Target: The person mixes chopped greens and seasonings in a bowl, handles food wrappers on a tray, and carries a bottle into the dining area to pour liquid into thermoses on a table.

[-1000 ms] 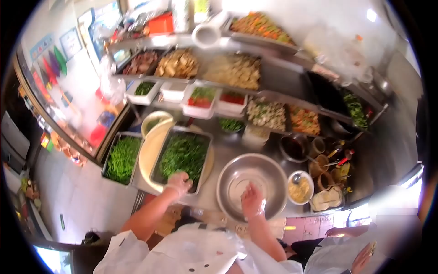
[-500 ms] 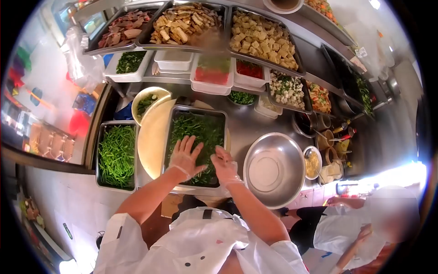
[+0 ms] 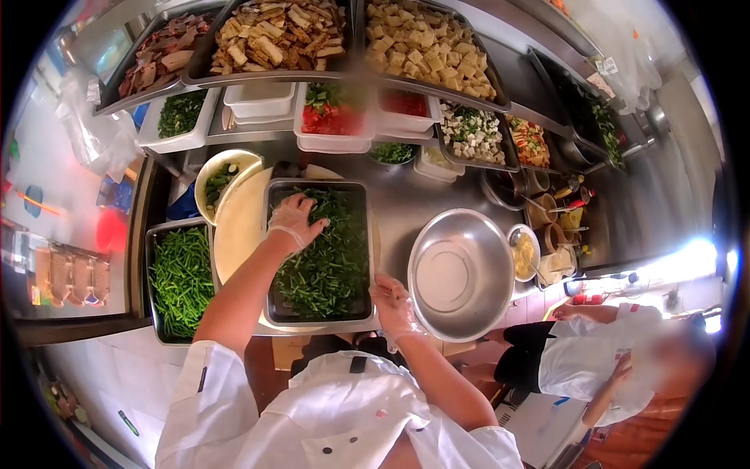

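Observation:
My left hand [image 3: 292,225], in a clear plastic glove, reaches into the far left part of a metal tray [image 3: 318,320] of chopped green vegetables [image 3: 324,270]. Its thumb and fingers are apart, the fingertips touching the greens. My right hand [image 3: 393,302], gloved too, is at the tray's right rim, its fingers curled against the edge. The tray rests on a round, pale board [image 3: 238,223]. A large steel bowl [image 3: 455,277] with nothing in it stands just right of my right hand.
A tray of cut green beans [image 3: 183,273] stands at the left. Behind are a white bucket [image 3: 251,160], white tubs [image 3: 334,142] and a shelf with trays of tofu cubes [image 3: 426,51] and sliced food [image 3: 281,35]. Sauce pots [image 3: 539,211] stand right. A co-worker [image 3: 578,359] is at lower right.
My left hand has moved toward the far side of the tray. My right hand has shifted from over the greens to the tray's right rim. The whole view has shifted slightly.

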Motion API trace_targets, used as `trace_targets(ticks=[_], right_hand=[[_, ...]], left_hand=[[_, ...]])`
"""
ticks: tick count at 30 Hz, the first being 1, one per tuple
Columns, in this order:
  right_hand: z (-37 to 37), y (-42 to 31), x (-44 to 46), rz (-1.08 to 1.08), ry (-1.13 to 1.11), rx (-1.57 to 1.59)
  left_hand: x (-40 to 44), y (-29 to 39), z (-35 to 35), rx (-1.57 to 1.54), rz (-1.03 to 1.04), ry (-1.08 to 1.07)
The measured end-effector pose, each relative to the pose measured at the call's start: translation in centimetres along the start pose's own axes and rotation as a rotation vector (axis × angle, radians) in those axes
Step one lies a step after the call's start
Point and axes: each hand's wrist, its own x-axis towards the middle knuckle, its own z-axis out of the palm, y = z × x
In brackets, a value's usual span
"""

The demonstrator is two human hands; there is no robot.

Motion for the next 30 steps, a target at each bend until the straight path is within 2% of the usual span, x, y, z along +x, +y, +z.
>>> trace_targets(ticks=[1, 3, 5, 6, 9, 12, 15, 17, 19, 21, 22, 25, 26, 29, 30], right_hand=[[0.1, 0.3, 0.1, -0.030, -0.003, -0.013], [0.3, -0.5, 0.5, -0.048, -0.036, -0.073], [0.4, -3.7, 2.0, -0.021, -0.091, -0.162], [1.1, -3.1, 3.0, -0.130, -0.109, -0.061], [3.1, -4.2, 6.3, -0.426, -0.159, -0.343], [6.1, -4.5, 9.0, -0.496, -0.163, -0.453], [8.9, -2.7, 11.8, -0.503, -0.119, -0.634], [9.6, -2.6, 13.8, -0.436, -0.102, -0.608], [10.7, 3.1, 18.0, -0.535, -0.126, -0.665], [10.0, 3.0, 19.9, -0.485, -0.214, -0.611], [9.5, 1.4, 19.9, -0.279, -0.210, -0.500], [7.8, -4.1, 17.9, 0.213, -0.185, -0.091], [7.4, -5.0, 17.1, 0.354, -0.174, 0.059], [6.3, -4.9, 13.6, 0.376, -0.072, -0.030], [5.9, -5.0, 11.6, 0.211, -0.117, -0.022]], left_hand=[[0.0, 0.6, -0.4, 0.020, -0.022, -0.022], [-0.7, 1.3, 1.2, 0.108, 0.117, 0.063], [-2.5, 3.5, -0.1, 0.193, 0.160, -0.087], [-3.5, 3.8, 0.1, 0.225, 0.191, -0.070], [-7.3, 4.1, -0.5, 0.220, 0.269, -0.077], [-10.7, 3.7, -1.0, 0.195, 0.337, -0.102], [-13.9, 2.2, 0.6, 0.133, 0.361, -0.104], [-15.7, 0.7, 2.7, 0.080, 0.389, -0.096], [-17.3, 0.4, 2.8, 0.061, 0.401, -0.038], [-18.3, 0.0, 2.7, 0.026, 0.419, -0.009], [-18.6, -0.6, 2.9, -0.025, 0.472, 0.046], [-18.8, -2.1, 5.1, -0.386, 0.340, 0.277], [-18.7, -2.0, 4.5, -0.442, 0.237, 0.258], [-16.3, 0.3, 2.6, -0.445, 0.026, 0.243], [-15.3, 0.5, 3.3, -0.274, 0.072, 0.184]])
